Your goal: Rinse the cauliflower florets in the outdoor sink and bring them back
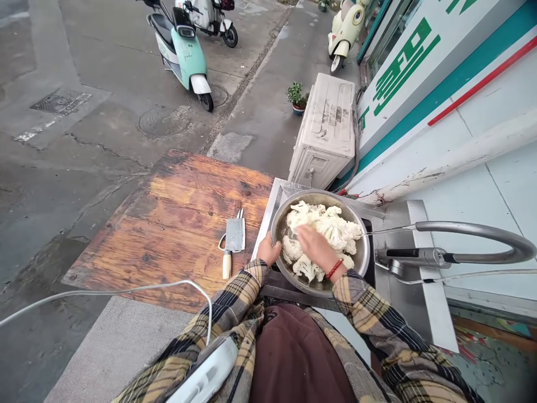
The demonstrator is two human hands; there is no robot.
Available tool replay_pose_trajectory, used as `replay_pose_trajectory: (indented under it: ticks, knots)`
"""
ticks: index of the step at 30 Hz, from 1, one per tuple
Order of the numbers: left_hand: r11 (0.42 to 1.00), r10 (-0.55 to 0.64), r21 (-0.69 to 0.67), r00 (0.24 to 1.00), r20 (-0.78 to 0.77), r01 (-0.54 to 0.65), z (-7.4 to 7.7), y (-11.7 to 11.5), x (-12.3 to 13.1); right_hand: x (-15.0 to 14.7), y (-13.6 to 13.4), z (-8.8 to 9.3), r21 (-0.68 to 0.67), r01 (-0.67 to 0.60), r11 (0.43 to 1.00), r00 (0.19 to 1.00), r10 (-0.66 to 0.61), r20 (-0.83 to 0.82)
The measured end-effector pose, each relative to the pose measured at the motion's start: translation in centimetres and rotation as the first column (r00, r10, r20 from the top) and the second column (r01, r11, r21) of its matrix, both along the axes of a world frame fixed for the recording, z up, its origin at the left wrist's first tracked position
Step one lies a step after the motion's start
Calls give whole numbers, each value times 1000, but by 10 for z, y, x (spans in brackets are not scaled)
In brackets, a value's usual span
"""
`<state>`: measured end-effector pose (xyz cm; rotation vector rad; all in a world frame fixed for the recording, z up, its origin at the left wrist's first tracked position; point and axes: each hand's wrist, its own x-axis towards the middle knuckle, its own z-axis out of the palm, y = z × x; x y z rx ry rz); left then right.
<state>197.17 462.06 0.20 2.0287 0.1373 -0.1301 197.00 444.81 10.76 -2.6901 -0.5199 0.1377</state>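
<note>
A wide metal basin [278, 263] full of white cauliflower florets [335, 226] sits at the sink, with water visible among the pieces. My left hand [269, 250] grips the basin's left rim, thumb on the inside. Over the middle of the basin, my right hand [314, 246] lies on the florets with its fingers stretched out; the fingertips are partly lost among the pieces. A thin stream of water runs from the curved faucet [482, 226] into the basin's right side.
Left of the basin is a wooden tabletop [184, 207], where a cleaver [235, 235] and scissors [240, 213] lie. A white cable [159, 285] crosses its near edge. An outdoor air-conditioner unit [325, 123] stands beyond the sink, with parked scooters [191, 53] farther off.
</note>
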Motion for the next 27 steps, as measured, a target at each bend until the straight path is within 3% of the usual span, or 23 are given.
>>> replay_pose_trajectory:
  ticks: [2, 4, 6, 8, 11, 14, 16, 19, 23, 27]
  knots:
    - [1000, -11, 17, 1000, 12, 11, -6, 1, 0, -13, 18, -21, -204, -82, 975, 991, 58, -122]
    - [998, -17, 56, 1000, 2, 17, -12, 2, 0, -16, 30, -42, -384, -48, 922, 991, -3, -131]
    - [995, -18, 101, 1000, -9, 18, -16, 2, 0, -8, 33, -56, -433, -12, 901, 990, -50, -132]
    - [991, -18, 131, 1000, -4, 18, -17, 1, 0, 7, 28, -61, -352, -1, 936, 987, -56, -152]
    - [992, -20, 124, 1000, 23, 17, -14, -4, 0, 20, 10, -53, -84, 66, 994, 992, -75, -104]
    - [995, -31, 99, 998, 59, 25, -7, -8, -2, 8, -11, -37, 165, 140, 976, 989, -147, 31]
    - [996, -34, 90, 997, 69, 28, -2, -9, -3, -14, -26, -27, 213, 173, 962, 974, -200, 109]
    - [996, -18, 90, 999, 32, 15, 0, -8, -3, -51, -44, -25, 106, 110, 988, 989, -119, 86]
    - [998, -2, 68, 1000, -13, 3, -2, -7, -4, -70, -42, -46, -171, -114, 979, 993, 111, -30]
    - [999, -18, 41, 999, 29, 16, -2, -8, -2, -46, -16, -66, -330, 17, 944, 999, -5, 37]
